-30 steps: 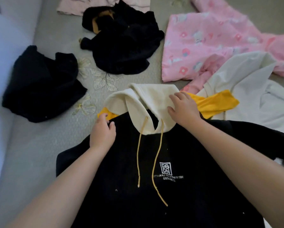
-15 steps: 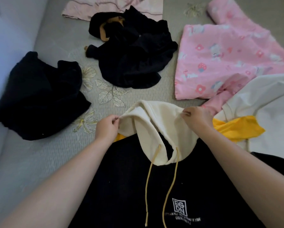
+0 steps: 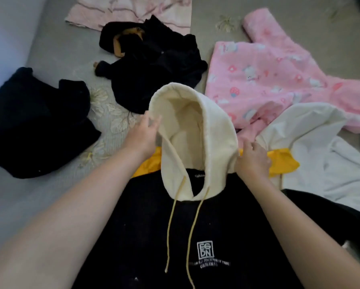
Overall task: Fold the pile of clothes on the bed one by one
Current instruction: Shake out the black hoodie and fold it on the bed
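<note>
A black hoodie (image 3: 145,226) with a white chest logo, yellow shoulders and two yellow drawstrings lies front-up on the bed before me. Its cream hood (image 3: 214,142) is spread out, opening up, away from me. My left hand (image 3: 142,135) pinches the hood's left rim. My right hand (image 3: 252,159) grips the hood's right edge beside the yellow shoulder (image 3: 281,161).
On the grey bedcover (image 3: 24,205) lie a black bundle (image 3: 35,122) at the left, a crumpled black garment (image 3: 154,65) beyond the hood, a pale pink cloth (image 3: 133,11) at the top, a pink printed garment (image 3: 268,80) and a white garment (image 3: 331,159) at the right.
Both hands moved from the hoodie's shoulders to the hood's sides and pulled it apart. The hood went from bunched and flopped to spread flat with its opening showing.
</note>
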`<action>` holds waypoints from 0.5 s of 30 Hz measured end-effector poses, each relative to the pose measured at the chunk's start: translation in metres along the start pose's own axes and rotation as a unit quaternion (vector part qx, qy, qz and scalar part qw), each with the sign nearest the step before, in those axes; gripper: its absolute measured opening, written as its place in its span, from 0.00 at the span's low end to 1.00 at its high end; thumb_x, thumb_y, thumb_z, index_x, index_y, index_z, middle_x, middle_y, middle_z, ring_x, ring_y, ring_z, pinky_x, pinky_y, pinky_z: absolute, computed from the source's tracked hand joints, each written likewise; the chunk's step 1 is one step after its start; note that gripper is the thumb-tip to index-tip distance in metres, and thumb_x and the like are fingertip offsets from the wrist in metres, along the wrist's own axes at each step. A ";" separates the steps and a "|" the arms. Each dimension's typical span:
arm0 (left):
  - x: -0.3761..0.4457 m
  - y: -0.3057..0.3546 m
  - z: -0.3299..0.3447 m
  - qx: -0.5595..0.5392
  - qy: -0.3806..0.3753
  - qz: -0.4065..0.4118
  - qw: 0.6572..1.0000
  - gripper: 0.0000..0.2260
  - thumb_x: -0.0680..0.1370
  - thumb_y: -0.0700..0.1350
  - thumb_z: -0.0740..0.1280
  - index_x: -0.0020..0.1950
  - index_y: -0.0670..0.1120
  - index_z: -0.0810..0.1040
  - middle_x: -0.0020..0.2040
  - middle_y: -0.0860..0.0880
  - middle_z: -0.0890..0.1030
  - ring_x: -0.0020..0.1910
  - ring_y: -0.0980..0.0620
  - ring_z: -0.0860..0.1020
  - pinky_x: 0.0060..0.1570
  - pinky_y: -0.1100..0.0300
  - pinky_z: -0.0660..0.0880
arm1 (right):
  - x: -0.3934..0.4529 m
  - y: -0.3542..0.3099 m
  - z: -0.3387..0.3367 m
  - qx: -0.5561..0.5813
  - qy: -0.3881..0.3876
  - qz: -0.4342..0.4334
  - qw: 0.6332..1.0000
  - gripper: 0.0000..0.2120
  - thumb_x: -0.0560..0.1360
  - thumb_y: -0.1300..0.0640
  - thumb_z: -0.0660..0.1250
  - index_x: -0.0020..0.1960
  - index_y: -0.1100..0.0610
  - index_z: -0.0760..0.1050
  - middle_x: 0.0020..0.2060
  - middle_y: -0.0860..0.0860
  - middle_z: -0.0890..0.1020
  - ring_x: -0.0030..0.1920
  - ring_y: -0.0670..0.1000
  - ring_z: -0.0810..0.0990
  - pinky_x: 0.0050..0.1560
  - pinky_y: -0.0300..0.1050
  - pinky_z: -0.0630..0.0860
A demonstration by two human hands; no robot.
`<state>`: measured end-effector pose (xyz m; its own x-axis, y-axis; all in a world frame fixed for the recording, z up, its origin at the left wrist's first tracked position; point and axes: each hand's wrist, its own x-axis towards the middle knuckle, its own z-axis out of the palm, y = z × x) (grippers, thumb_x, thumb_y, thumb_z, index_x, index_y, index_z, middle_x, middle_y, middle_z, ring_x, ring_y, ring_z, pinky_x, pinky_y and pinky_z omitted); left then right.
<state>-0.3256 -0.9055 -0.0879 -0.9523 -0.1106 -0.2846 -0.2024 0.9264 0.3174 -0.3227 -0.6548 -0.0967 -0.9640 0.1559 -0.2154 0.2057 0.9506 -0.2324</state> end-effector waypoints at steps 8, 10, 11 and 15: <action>-0.104 -0.039 0.089 0.058 -0.038 -0.102 0.992 0.26 0.80 0.51 0.54 0.75 0.42 0.53 0.74 0.43 0.60 0.73 0.46 0.58 0.71 0.48 0.52 | -0.084 0.014 0.046 -0.136 0.001 -0.152 0.979 0.30 0.70 0.51 0.68 0.69 0.59 0.66 0.68 0.63 0.68 0.67 0.63 0.66 0.64 0.62 0.61; -0.129 -0.062 0.097 0.115 -0.053 -0.144 0.981 0.25 0.80 0.53 0.53 0.74 0.42 0.56 0.70 0.42 0.66 0.69 0.44 0.63 0.70 0.45 0.52 | -0.087 0.032 0.043 -0.223 -0.065 -0.104 0.967 0.32 0.74 0.50 0.65 0.73 0.56 0.56 0.64 0.62 0.71 0.62 0.61 0.72 0.62 0.56 0.62; -0.138 -0.073 0.097 0.122 -0.054 -0.152 0.979 0.23 0.80 0.51 0.54 0.72 0.41 0.59 0.67 0.41 0.69 0.66 0.43 0.66 0.68 0.44 0.54 | -0.083 0.044 0.040 -0.246 -0.065 -0.099 0.962 0.28 0.76 0.52 0.62 0.73 0.56 0.57 0.59 0.60 0.76 0.56 0.59 0.75 0.60 0.54 0.61; -0.150 -0.101 0.093 0.107 -0.018 -0.147 0.983 0.18 0.79 0.46 0.60 0.66 0.40 0.69 0.57 0.37 0.73 0.58 0.38 0.69 0.60 0.45 0.62 | -0.057 0.074 0.010 -0.178 0.032 -0.099 0.978 0.06 0.75 0.64 0.60 0.49 0.64 0.74 0.39 0.64 0.80 0.41 0.63 0.78 0.52 0.52 0.57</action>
<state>-0.1410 -0.9493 -0.1620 -0.8501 -0.3766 -0.3680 -0.4124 0.9108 0.0206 -0.2509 -0.5959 -0.1116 -0.9899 -0.0357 -0.1374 -0.0475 0.9953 0.0842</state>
